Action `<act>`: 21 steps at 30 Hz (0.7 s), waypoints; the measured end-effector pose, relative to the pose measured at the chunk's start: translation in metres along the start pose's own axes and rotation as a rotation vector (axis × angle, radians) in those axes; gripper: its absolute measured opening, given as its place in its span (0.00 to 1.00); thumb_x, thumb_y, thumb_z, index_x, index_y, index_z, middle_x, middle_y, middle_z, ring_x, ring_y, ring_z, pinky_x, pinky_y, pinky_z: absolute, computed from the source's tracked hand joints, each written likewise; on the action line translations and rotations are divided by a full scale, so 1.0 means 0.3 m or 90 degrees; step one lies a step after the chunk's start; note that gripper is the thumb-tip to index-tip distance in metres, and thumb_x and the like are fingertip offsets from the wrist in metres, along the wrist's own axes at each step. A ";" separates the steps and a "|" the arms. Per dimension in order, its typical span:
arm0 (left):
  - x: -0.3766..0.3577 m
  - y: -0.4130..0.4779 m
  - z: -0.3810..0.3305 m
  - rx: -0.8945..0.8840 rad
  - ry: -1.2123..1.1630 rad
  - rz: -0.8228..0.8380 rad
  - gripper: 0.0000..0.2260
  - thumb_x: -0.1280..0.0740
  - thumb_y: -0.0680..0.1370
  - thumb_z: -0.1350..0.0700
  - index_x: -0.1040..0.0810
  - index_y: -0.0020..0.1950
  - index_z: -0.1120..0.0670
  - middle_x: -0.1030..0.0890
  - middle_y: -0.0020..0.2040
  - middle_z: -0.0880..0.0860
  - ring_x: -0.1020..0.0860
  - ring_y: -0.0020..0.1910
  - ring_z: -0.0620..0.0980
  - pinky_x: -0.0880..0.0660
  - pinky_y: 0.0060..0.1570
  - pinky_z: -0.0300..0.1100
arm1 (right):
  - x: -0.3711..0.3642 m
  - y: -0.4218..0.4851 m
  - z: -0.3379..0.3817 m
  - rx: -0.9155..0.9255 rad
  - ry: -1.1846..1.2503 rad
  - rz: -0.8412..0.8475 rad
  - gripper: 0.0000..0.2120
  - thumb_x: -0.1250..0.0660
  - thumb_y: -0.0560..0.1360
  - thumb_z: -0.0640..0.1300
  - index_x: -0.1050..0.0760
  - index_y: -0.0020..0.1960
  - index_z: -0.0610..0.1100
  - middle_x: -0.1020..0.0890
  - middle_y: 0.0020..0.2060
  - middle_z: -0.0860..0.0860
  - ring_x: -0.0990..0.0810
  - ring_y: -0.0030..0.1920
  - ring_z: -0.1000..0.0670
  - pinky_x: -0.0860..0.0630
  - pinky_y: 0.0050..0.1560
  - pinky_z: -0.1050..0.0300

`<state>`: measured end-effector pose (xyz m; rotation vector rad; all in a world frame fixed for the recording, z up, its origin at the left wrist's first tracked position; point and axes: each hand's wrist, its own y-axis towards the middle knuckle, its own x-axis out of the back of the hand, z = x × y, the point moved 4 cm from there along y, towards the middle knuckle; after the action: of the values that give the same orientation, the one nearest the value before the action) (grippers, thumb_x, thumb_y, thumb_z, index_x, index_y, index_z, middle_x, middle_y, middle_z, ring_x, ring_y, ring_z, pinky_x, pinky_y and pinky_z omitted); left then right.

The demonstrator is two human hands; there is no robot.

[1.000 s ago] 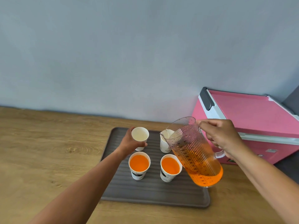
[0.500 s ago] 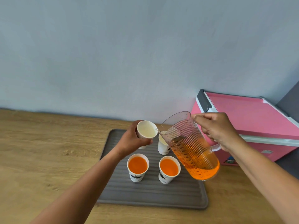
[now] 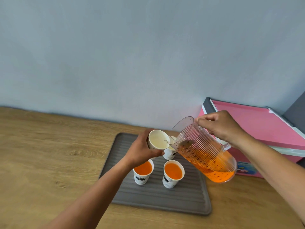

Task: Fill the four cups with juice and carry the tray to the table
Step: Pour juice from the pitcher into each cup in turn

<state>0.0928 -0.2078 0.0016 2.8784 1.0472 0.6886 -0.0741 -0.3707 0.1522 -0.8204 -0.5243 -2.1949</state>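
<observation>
Juice point(image 3: 173, 171) already filled the near-left cup point(image 3: 140, 178) and near-right cup point(image 3: 168, 181) at the near edge of the tray point(image 3: 181, 200), which lay toward the counter's point(image 3: 49, 154) back edge. The left hand point(image 3: 142, 151) held the empty third cup point(image 3: 157, 141) above the tray, fingers curled round its wall. The right hand point(image 3: 221, 128), fingers wrapped round the handle, tipped the pitcher point(image 3: 203, 154) toward it; no stream showed. A fourth cup point(image 3: 170, 154) stood half hidden at the tray's far edge. Two fills and the carry remained.
</observation>
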 end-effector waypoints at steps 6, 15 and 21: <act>-0.022 -0.026 -0.009 0.005 0.021 -0.012 0.35 0.21 0.62 0.46 0.32 0.65 0.42 0.24 0.60 0.44 0.24 0.57 0.44 0.22 0.54 0.47 | 0.014 0.010 0.005 0.036 -0.068 0.027 0.08 0.29 0.73 0.49 0.14 0.47 0.47 0.15 0.45 0.57 0.22 0.37 0.63 0.28 0.44 0.59; -0.040 -0.072 -0.029 0.016 0.036 -0.016 0.37 0.22 0.60 0.42 0.32 0.66 0.43 0.24 0.60 0.44 0.23 0.56 0.45 0.21 0.53 0.50 | 0.023 -0.004 0.027 0.065 -0.101 0.065 0.08 0.30 0.73 0.48 0.14 0.46 0.46 0.14 0.50 0.54 0.24 0.37 0.62 0.30 0.46 0.60; -0.049 -0.098 -0.039 0.024 0.022 -0.022 0.37 0.23 0.59 0.40 0.32 0.65 0.41 0.24 0.60 0.43 0.23 0.56 0.44 0.21 0.53 0.51 | 0.028 -0.015 0.038 0.074 -0.118 0.074 0.08 0.30 0.73 0.47 0.14 0.46 0.46 0.15 0.51 0.54 0.22 0.40 0.63 0.29 0.45 0.62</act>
<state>0.0603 -0.1957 0.0018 2.8832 1.1236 0.7276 -0.0776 -0.3653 0.1655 -0.9727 -0.6715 -1.9734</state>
